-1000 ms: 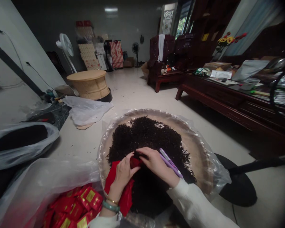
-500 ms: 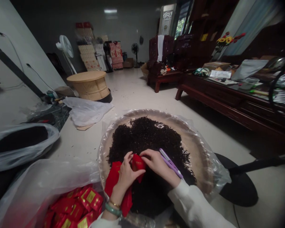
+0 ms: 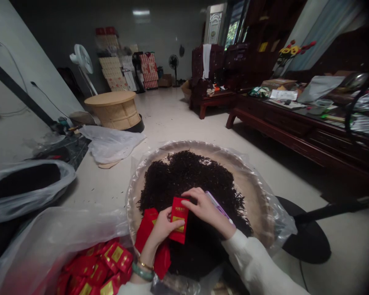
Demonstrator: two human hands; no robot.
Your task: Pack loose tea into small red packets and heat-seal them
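My left hand [image 3: 163,225] holds a small flat red packet [image 3: 180,209] with gold print, its thumb across the gold label on the front. At the packet's upper right corner, the thumb and curled fingers of my right hand [image 3: 201,207] grip the top edge. Under both hands spreads a heap of dark, twisted dried leaves [image 3: 190,172] in a wide round tray [image 3: 261,196] lined with clear plastic. More red packets [image 3: 150,227] lie beneath my left forearm. A slim purple-and-white tool [image 3: 219,207] shows beside my right wrist, partly hidden by it.
A clear plastic bag [image 3: 110,219] at lower left contains several filled red packets [image 3: 95,266]. Farther left stands another bag of dark material [image 3: 24,178]. A black round stand base [image 3: 310,241] is right of the tray. A low dark wooden table [image 3: 295,127] runs along the right.
The red packet was bunched and rounded between both hands; now it is flat and upright with its printed front showing. My right hand has risen slightly along it.
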